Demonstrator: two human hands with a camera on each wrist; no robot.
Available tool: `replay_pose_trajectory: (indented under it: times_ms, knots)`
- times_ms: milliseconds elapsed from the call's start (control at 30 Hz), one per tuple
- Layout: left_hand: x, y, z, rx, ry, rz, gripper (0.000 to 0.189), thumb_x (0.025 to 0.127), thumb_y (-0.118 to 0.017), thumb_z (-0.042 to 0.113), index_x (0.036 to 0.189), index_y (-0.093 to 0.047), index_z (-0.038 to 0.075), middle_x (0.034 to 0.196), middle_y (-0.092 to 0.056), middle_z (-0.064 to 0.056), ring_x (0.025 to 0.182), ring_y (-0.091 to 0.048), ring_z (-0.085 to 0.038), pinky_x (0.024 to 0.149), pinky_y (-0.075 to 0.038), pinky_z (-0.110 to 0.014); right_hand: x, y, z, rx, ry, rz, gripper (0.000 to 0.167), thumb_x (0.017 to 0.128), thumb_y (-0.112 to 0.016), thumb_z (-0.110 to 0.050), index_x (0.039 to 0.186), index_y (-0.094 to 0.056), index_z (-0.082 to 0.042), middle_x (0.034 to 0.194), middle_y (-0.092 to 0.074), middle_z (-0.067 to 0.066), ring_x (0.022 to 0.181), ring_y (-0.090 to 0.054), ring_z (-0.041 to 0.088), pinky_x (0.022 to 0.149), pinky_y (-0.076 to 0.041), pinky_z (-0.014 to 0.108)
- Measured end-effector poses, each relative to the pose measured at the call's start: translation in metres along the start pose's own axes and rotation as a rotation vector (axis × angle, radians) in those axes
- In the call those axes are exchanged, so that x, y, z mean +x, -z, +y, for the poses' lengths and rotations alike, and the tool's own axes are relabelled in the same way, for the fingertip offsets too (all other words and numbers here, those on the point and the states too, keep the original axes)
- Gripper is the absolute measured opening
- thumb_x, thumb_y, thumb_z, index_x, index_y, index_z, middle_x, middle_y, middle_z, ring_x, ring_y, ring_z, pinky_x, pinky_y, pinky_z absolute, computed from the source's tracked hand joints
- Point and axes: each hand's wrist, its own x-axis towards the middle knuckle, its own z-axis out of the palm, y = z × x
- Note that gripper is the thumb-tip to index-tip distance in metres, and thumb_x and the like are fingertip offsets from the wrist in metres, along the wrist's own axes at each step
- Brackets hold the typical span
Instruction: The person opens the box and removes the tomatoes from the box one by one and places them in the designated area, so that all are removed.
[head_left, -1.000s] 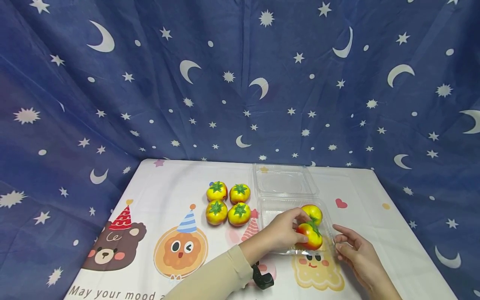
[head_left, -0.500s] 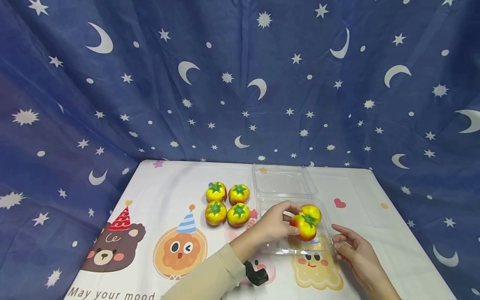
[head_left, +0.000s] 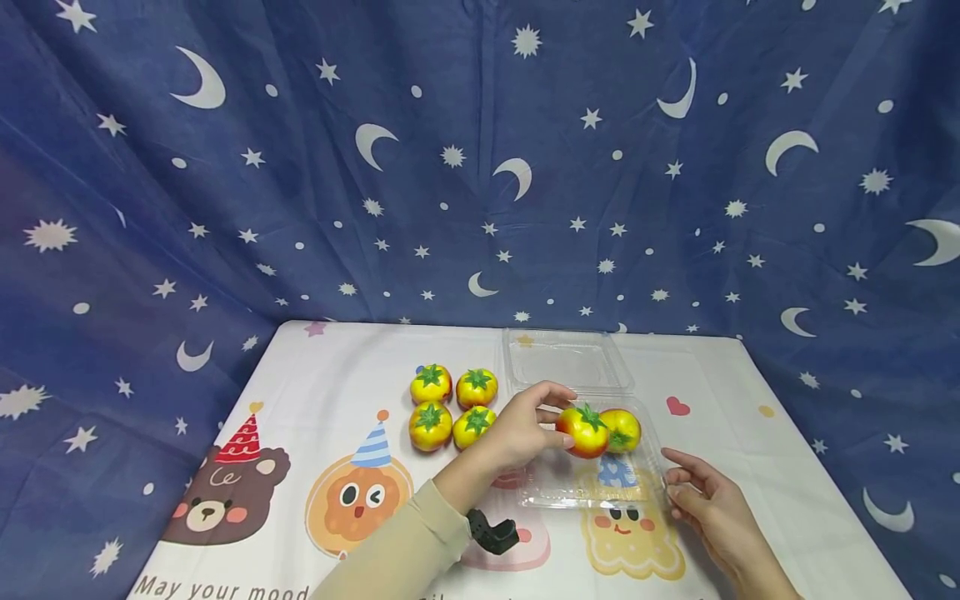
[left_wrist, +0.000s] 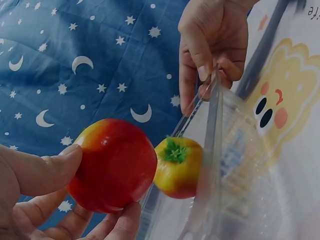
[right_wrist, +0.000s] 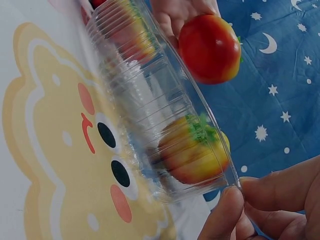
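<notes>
My left hand [head_left: 521, 429] holds a red-and-yellow toy tomato [head_left: 581, 433] with a green calyx, raised over the lower tray of a clear plastic clamshell box [head_left: 555, 492]. The left wrist view shows thumb and fingertips around this tomato's red side. A second tomato [head_left: 622, 432] sits inside the tray by its right wall, appearing through the clear plastic in the right wrist view. With thumb and finger, my right hand [head_left: 708, 504] pinches the tray's right rim [right_wrist: 231, 172]. The box's lid [head_left: 566, 358] lies open toward the back.
Left of the box, several more tomatoes [head_left: 431, 427] stand in a close group on the white cartoon-printed tablecloth [head_left: 270, 575]. A blue curtain [head_left: 420, 192] with moons and stars rises behind the table. A black strap piece [head_left: 495, 533] shows at the left wrist.
My left hand has lifted the tomato and carried it leftward and slightly back, away from the tray's front right area. The right hand has stayed at the rim.
</notes>
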Motion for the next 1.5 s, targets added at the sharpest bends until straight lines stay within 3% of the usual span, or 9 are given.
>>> replay_pose_trajectory:
  times_ms: [400,800,1167,1500]
  knots:
    - [-0.01,0.027,0.004,0.002,0.027,0.044,0.058,0.088,-0.079,-0.007,0.141,-0.063,0.009,0.142,-0.065,-0.012,0.128,-0.067,-0.033,0.102,-0.063,-0.038,0.0,0.0,-0.002,-0.025,-0.015,-0.001,0.065,0.1,-0.059,0.003,0.162,-0.038,-0.002,0.108,-0.061,0.003,0.083,-0.061,0.009,0.071,-0.061,0.024]
    - [-0.024,0.065,0.003,0.043,0.002,0.088,0.059,0.09,-0.078,-0.008,0.143,-0.061,0.008,0.146,-0.062,-0.014,0.132,-0.066,-0.037,0.104,-0.063,-0.038,0.0,0.001,0.002,0.0,-0.024,0.004,0.067,0.1,-0.062,0.006,0.162,-0.038,0.0,0.105,-0.061,0.001,0.081,-0.062,0.01,0.069,-0.061,0.024]
    - [-0.035,0.083,0.001,0.012,0.024,0.131,0.056,0.089,-0.077,-0.01,0.14,-0.064,0.011,0.146,-0.063,-0.012,0.129,-0.066,-0.033,0.102,-0.064,-0.038,0.0,0.0,0.002,0.008,-0.031,0.002,0.067,0.1,-0.061,0.006,0.162,-0.037,0.0,0.105,-0.061,0.001,0.081,-0.061,0.01,0.069,-0.06,0.024]
    - [-0.045,0.103,0.003,-0.008,0.012,0.155,0.06,0.089,-0.075,-0.011,0.143,-0.062,0.012,0.15,-0.061,-0.016,0.133,-0.063,-0.037,0.108,-0.061,-0.045,0.001,0.002,0.003,0.007,-0.02,0.003,0.068,0.099,-0.061,0.007,0.162,-0.038,0.0,0.105,-0.061,0.001,0.08,-0.061,0.01,0.068,-0.06,0.024]
